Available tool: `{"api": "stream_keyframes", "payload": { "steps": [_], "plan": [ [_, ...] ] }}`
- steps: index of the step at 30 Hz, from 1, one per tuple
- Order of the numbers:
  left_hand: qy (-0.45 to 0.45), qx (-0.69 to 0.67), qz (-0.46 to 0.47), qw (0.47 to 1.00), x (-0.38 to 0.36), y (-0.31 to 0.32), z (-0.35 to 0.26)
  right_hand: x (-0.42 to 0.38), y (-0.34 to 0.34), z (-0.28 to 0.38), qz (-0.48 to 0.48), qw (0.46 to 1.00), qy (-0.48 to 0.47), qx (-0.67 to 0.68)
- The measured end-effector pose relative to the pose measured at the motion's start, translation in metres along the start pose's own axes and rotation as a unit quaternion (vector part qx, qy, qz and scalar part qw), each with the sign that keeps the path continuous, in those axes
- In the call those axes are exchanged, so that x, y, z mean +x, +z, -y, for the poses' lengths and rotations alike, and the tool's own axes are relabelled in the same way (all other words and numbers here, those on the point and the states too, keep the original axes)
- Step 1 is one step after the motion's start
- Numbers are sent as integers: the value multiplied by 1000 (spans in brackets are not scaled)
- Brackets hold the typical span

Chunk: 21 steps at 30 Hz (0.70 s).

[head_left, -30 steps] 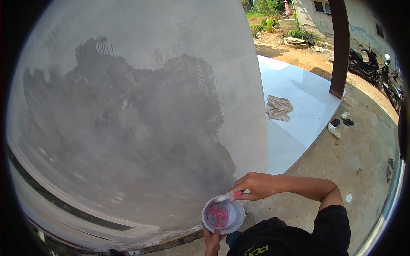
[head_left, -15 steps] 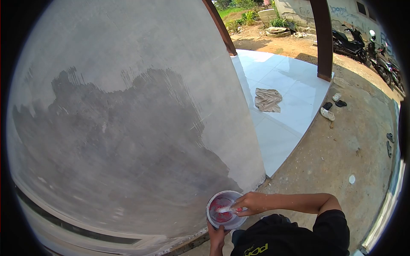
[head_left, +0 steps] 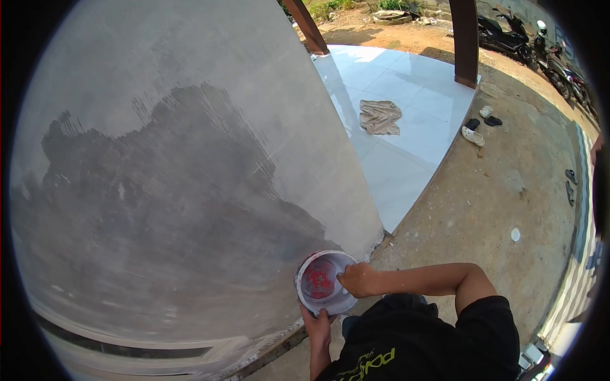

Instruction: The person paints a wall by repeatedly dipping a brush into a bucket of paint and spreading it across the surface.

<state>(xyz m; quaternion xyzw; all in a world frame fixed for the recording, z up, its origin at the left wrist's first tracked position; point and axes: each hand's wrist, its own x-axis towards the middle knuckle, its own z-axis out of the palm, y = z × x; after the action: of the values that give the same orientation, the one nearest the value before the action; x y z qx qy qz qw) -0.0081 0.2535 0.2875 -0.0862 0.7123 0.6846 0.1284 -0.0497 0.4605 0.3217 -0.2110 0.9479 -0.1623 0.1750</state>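
A white bucket point(head_left: 327, 305) is tilted beside the wall, its inside smeared with red and whitish residue. My left hand point(head_left: 318, 322) grips it from below, fingers around its lower side. Over the bucket's right rim, my right hand point(head_left: 358, 280) is closed round a brush, which the hand and the bucket wall now mostly hide. Next to the bucket, the grey plastered wall point(head_left: 178, 184) carries a large darker, wet-looking patch with streaky brushed edges.
White floor tiles point(head_left: 406, 155) bear a crumpled cloth point(head_left: 380, 117). Several shoes, including a white clog point(head_left: 472, 136), lie on the concrete point(head_left: 483, 203), with dark sandals point(head_left: 570, 187) farther right. A brown post point(head_left: 466, 47) stands at the tile edge; motorbikes point(head_left: 508, 38) are parked behind.
My right hand has drawn back to the bucket's right rim, and the brush has gone from plain sight. The bucket tilts more. The view has shifted, moving the surroundings up and left.
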Motion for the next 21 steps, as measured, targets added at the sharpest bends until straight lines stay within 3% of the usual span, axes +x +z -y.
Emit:
{"api": "stream_keyframes", "payload": {
  "steps": [4,10,12,18,21],
  "plan": [
    [5,-15,-9,1000,-3,7,-10,15,12,1,96,994,50,-27],
    [9,-49,-26,998,1,8,-7,-1,-1,-5,3,997,69,-21],
    [11,-49,-31,998,-3,10,-8,-2,12,-10,-83,993,58,-58],
    [26,-55,-28,998,-7,21,-20,10,23,-10,-47,995,57,-71],
    [74,6,-25,997,0,11,3,19,33,-5,-45,997,42,-53]
  ]
}}
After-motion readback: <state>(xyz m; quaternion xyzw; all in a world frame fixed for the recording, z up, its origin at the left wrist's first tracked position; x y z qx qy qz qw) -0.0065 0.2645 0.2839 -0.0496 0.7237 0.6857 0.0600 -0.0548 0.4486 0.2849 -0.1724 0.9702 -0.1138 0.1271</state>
